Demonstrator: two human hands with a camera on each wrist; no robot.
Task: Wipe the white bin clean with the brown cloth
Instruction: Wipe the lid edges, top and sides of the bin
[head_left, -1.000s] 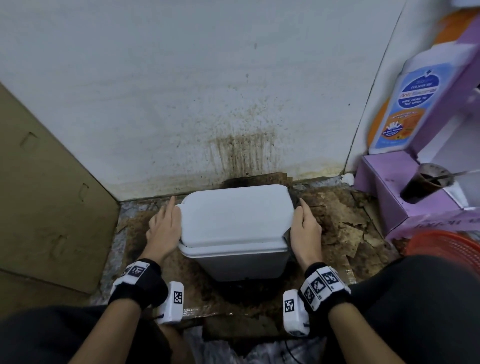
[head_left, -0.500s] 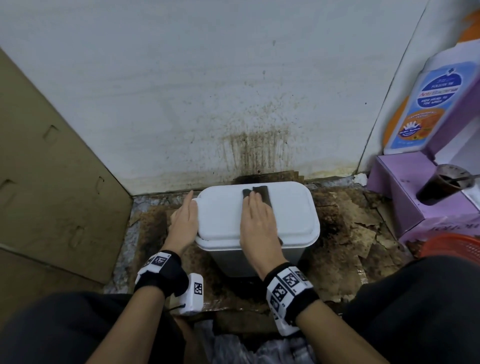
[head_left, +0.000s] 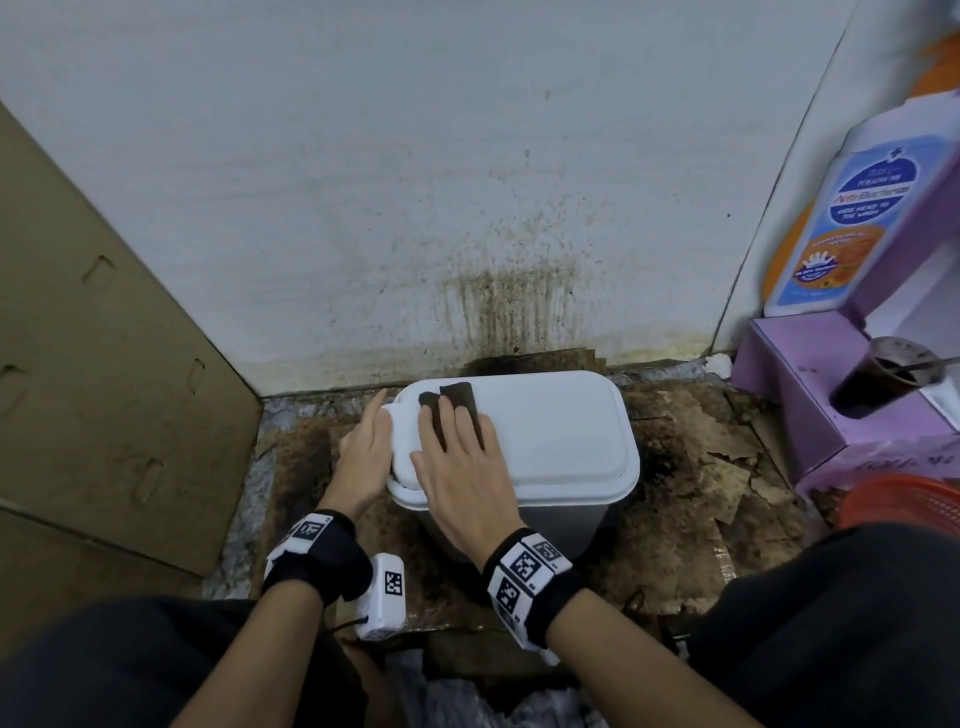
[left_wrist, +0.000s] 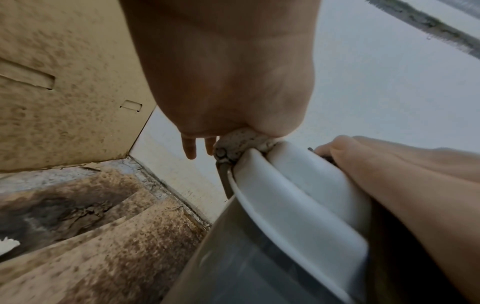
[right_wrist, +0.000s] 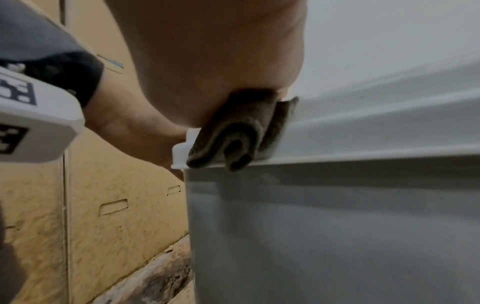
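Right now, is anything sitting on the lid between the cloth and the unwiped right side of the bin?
Nothing visible. The right hand presses the brown cloth flat on the left part of the white bin lid; the lid to its right is bare. The left hand rests on the bin's left edge, behind the stroke.

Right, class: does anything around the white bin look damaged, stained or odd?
Yes. The wall behind the white bin has brown drip stains running down it, and the cardboard on the floor is stained dark, torn and peeling.

Open lid (head_left: 545, 431) right of the hands; wall (head_left: 415, 182) close behind, cardboard (head_left: 104, 389) near left.
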